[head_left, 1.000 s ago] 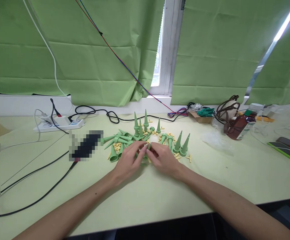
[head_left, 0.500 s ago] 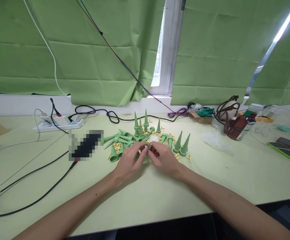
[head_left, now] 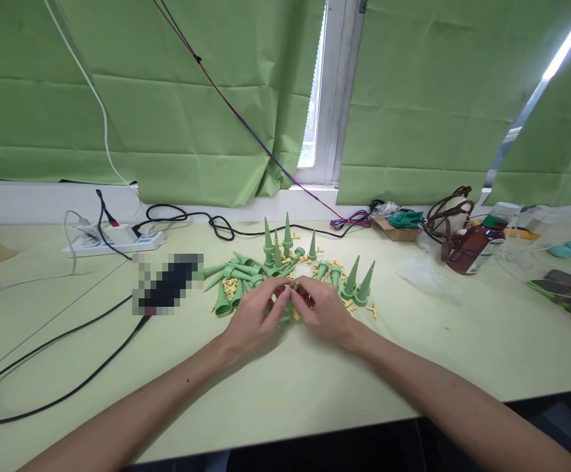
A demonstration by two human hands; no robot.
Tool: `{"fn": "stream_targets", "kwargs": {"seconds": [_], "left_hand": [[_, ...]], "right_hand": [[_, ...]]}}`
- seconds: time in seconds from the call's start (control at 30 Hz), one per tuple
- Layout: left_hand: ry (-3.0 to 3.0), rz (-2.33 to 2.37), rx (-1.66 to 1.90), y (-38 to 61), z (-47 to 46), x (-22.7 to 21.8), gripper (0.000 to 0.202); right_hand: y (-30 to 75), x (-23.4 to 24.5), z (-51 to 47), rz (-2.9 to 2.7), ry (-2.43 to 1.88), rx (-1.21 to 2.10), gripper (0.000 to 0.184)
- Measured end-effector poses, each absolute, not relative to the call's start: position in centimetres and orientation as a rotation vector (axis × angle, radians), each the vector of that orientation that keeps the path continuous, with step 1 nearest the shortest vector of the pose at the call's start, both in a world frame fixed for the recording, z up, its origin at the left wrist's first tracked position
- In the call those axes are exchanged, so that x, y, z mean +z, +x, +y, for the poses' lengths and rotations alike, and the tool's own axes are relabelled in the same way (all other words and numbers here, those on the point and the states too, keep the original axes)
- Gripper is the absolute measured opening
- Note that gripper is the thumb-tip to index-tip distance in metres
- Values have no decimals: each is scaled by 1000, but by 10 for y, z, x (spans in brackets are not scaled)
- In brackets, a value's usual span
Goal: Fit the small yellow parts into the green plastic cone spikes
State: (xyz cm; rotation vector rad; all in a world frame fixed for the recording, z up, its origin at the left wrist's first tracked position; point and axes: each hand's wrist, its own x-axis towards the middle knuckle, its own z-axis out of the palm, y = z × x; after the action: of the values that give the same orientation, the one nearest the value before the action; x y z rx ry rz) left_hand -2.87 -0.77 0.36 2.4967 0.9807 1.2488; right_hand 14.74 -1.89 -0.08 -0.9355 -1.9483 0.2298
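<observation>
My left hand [head_left: 260, 307] and my right hand [head_left: 320, 308] meet fingertip to fingertip just in front of a pile of parts. Between the pinched fingers shows the tip of a green plastic spike [head_left: 295, 286]; the rest of it is hidden by the hands. Beyond them lie several green cone-shaped spikes [head_left: 223, 301], some on their sides, mixed with small yellow T-shaped pieces [head_left: 231, 287]. Several spikes stand upright on their wide ends, such as the green upright spike [head_left: 364, 288] to the right. A loose yellow T-piece [head_left: 374, 311] rests beside it.
A dark pixelated device [head_left: 171, 283] with a black cable lies to the left, in front of a white power strip [head_left: 115, 242]. At the right are a clear plastic bag [head_left: 427, 280], a brown bottle [head_left: 474, 249], a cardboard box [head_left: 396, 229] and a green-edged phone [head_left: 565, 298].
The camera view shifts slightly. Both hands stay together at the same place with the green spike between their fingertips; nothing else has visibly moved.
</observation>
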Motion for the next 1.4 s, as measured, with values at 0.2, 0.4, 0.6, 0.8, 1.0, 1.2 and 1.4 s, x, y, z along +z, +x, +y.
{"fn": "stream_targets", "kwargs": {"seconds": [0.2, 0.4, 0.6, 0.8, 1.0, 1.2, 1.4], "left_hand": [[2445, 1035, 1303, -28, -11, 6, 18], [2444, 1033, 1342, -27, -9, 6, 18], [2489, 1020, 1330, -27, -10, 6, 18], [2482, 1005, 1275, -27, -11, 5, 19], [2493, 986, 1235, -27, -11, 4, 21], [2501, 972, 1172, -26, -12, 4, 22], [2490, 987, 1108, -25, -15, 3, 21]], "right_hand": [[151, 4, -18, -1949, -985, 229, 18], [156, 22, -17, -1985, -1094, 254, 30], [159, 46, -19, -2065, -1165, 271, 23], [169, 74, 3, -2022, -1196, 131, 17], [183, 91, 49, -1940, -1356, -82, 16], [187, 103, 78, -1892, -1504, -195, 22], [194, 109, 106, -1852, -1644, -249, 23]]}}
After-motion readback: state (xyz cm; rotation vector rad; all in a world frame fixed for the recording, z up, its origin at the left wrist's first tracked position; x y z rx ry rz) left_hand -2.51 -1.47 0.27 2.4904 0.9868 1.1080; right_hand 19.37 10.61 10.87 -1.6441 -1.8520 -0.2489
